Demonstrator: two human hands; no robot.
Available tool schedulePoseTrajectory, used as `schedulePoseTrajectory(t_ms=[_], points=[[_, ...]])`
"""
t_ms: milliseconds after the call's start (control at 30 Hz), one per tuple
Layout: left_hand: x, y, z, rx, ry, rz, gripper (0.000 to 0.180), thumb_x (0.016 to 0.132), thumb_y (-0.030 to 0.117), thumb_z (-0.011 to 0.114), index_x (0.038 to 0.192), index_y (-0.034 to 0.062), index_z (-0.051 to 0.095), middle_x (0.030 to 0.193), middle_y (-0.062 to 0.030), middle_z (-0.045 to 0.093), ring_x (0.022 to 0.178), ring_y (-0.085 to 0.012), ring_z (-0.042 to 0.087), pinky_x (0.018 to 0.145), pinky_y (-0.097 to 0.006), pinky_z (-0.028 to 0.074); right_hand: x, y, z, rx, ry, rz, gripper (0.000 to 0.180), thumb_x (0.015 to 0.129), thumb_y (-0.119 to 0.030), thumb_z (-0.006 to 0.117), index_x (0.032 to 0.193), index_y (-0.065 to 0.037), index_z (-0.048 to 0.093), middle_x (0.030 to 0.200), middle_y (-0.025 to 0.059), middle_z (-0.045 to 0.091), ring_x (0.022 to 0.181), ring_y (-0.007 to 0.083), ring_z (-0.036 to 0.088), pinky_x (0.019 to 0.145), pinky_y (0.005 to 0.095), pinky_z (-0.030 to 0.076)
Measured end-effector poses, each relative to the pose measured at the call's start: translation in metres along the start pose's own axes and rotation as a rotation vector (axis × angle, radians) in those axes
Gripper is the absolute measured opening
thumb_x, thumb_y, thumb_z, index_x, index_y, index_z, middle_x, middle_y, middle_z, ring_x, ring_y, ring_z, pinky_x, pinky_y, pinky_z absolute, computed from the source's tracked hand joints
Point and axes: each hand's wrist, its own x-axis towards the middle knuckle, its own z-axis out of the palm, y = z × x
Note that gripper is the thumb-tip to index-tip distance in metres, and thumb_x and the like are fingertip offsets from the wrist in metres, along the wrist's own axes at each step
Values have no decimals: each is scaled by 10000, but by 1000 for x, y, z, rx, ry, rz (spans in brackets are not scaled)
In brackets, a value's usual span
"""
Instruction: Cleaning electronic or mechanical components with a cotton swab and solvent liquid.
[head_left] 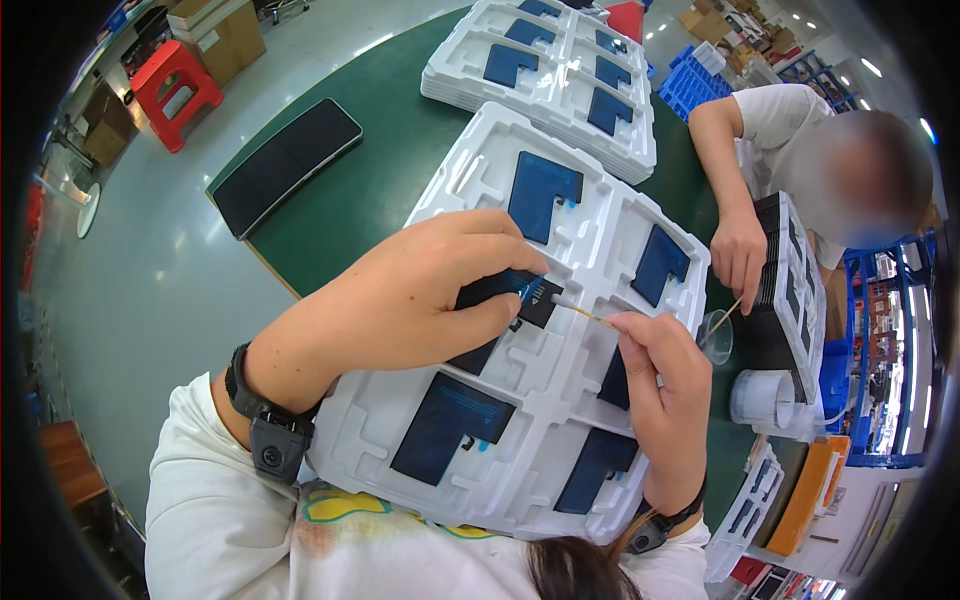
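The person's left hand (440,290) is closed, thumb and fingers pinching a dark flat part (541,303) with blue film over it; that part is above the middle of a white moulded tray (545,400); the right hand (665,375) grips a thin stick (590,316) between thumb and forefinger, its tip at the part's right edge, though whether the two touch cannot be told; around the hands, blue-black L-shaped pieces (450,430) lie in the tray's compartments; beyond it, a stack of similar white trays (530,110) stands on the green table (300,235), its top one holding more such pieces; to the left, a large dark-screened phone (290,165) lies near the table's edge; on the floor beyond stands a red stool (178,85); at the right, a co-worker's hand (738,250) holds another thin stick (726,316) over a small clear cup (716,337), just beside a black stack (778,265).
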Motion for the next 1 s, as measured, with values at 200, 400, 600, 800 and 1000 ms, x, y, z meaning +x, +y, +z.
schedulePoseTrajectory(t_ms=[200, 400, 600, 800, 1000], points=[[0, -6, 2, 32, 33, 84, 295, 736, -15, 600, 1030, 10, 606, 947, -113, 581, 857, -264, 577, 757, -320, 456, -3, 3, -4, 21, -138, -52, 132, 815, 13, 574, 936, -15, 621, 661, 93, 447, 528, 213, 434, 493, 291, 350], [-1, -5, 1, 3, 21, 69, 291, 735, -12, 599, 1025, 3, 604, 946, -118, 580, 857, -265, 576, 758, -323, 455, 2, 3, 1, 41, -44, 21, 119, 846, 2, 559, 942, -19, 625, 664, 76, 451, 537, 171, 427, 496, 274, 344], [-1, -4, 1, 0, 8, 57, 295, 737, -8, 601, 1032, 3, 603, 951, -118, 577, 857, -260, 573, 752, -317, 453, 1, 3, 1, 41, -47, 35, 116, 861, -11, 554, 954, -18, 623, 683, 75, 474, 545, 158, 432, 507, 260, 348], [-1, -5, 2, 10, 11, 66, 297, 741, -3, 602, 1037, 5, 604, 952, -118, 576, 863, -254, 569, 746, -316, 452, 1, 4, 3, 79, -19, 55, 114, 854, -1, 549, 940, -17, 622, 679, 84, 471, 534, 163, 421, 505, 263, 338], [-1, -5, 1, 11, 13, 76, 296, 743, -2, 601, 1038, 7, 602, 950, -117, 575, 854, -254, 569, 739, -314, 450, -1, 10, -3, 81, -161, -17, 99, 819, 17, 546, 875, -10, 623, 634, 67, 444, 523, 140, 418, 492, 255, 312]])
